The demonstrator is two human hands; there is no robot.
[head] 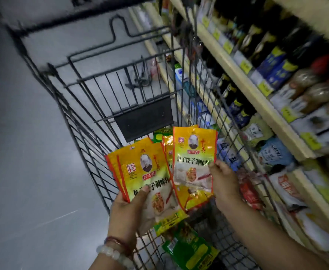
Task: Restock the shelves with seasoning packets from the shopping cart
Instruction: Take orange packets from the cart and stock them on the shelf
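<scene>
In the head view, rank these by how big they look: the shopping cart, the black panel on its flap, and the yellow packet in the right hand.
1. shopping cart
2. and 3. unsure: black panel and yellow packet look alike; the packet, held by the right hand, is nearer.

Glossy plastic pkts (148, 172), dark metal wire cart (120, 90) (matt floor (33, 152))

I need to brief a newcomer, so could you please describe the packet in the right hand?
Find the wire shopping cart beside the shelves. Above it, the right hand pinches one yellow seasoning packet by its edge. Unlike the fanned packets in the left hand, it stands alone, higher.
</scene>
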